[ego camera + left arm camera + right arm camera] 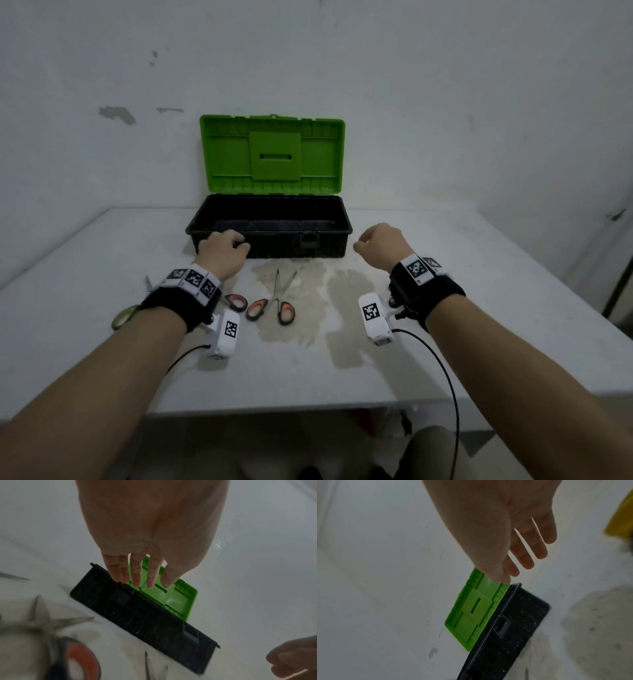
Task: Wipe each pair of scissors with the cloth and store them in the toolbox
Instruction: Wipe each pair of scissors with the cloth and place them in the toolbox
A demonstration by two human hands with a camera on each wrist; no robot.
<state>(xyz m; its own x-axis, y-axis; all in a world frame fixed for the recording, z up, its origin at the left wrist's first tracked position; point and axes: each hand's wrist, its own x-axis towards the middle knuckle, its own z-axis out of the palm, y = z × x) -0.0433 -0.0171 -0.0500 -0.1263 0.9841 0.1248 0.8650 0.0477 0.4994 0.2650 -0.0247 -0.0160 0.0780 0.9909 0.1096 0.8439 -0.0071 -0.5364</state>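
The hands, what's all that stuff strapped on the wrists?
Both arms are bare, no sleeves. The left hand and right hand each wear a black wrist strap with white black-patterned square tags, plus a small white camera box trailing a black cable.

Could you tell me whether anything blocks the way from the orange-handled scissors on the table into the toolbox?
Nothing visible does. The orange-handled scissors lie on the table just in front of the toolbox, whose green lid stands open. The left hand hovers at the box's front left, beside that path.

open black toolbox, orange-handled scissors before it
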